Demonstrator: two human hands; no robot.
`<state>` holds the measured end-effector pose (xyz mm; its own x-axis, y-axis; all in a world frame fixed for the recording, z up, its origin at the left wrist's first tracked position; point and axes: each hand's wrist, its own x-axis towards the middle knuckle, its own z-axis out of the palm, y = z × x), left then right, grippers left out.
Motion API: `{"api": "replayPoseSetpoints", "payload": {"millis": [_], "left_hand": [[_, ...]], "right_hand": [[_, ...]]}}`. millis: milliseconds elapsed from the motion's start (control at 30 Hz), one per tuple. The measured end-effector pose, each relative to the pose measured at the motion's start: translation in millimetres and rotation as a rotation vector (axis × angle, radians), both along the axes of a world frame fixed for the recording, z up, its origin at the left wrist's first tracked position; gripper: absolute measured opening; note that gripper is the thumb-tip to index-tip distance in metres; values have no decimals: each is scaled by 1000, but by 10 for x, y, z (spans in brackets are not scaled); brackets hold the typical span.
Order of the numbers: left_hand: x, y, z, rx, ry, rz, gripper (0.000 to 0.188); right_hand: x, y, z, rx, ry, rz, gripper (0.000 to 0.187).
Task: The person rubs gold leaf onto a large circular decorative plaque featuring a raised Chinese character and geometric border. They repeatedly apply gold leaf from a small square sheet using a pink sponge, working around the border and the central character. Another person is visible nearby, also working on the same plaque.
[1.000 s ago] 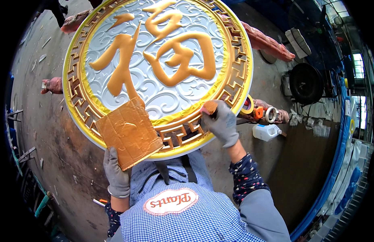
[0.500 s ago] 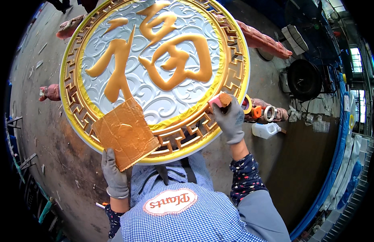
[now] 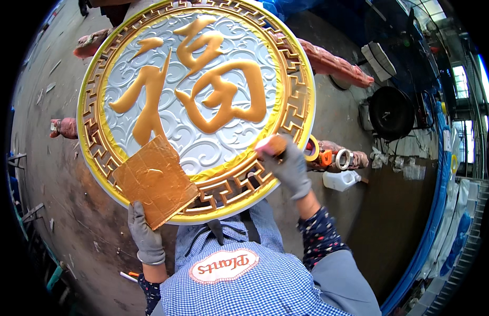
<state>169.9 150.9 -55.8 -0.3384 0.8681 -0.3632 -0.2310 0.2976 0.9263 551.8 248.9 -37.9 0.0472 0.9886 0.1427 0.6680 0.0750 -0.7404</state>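
Observation:
A large round panel (image 3: 173,129) lies in front of me, with a raised gold character (image 3: 226,100) over pale scrollwork. Yellow tape lines the inside of its gold fretwork border (image 3: 298,105). My left hand (image 3: 145,237), in a grey glove, grips the lower edge of a square cardboard piece (image 3: 157,179) smeared with gold paint. That cardboard overlaps the panel's lower left border. My gloved right hand (image 3: 290,169) is closed around a small pink sponge (image 3: 272,145) with a gold-stained face, at the lower right border. Whether the sponge touches the border I cannot tell.
Pink-wrapped beams (image 3: 334,64) stick out from beneath the panel. On the right one sit tape rolls (image 3: 343,159) and an orange tool (image 3: 325,157). A white jug (image 3: 341,180) stands below them. A black round pan-like object (image 3: 391,113) is farther right.
The whole view has shifted slightly, so the panel appears lower and farther left. My right hand and the sponge have moved a little along the lower right border. My left hand keeps its hold.

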Motion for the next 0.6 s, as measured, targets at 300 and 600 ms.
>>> {"api": "replayPoseSetpoints", "payload": {"millis": [300, 600], "left_hand": [[728, -173, 156, 15, 50, 241, 47], [1593, -413, 254, -44, 210, 410, 51]], "right_hand": [[1291, 1592, -80, 32, -92, 121, 33], [1310, 1716, -230, 3, -179, 343, 32]]}}
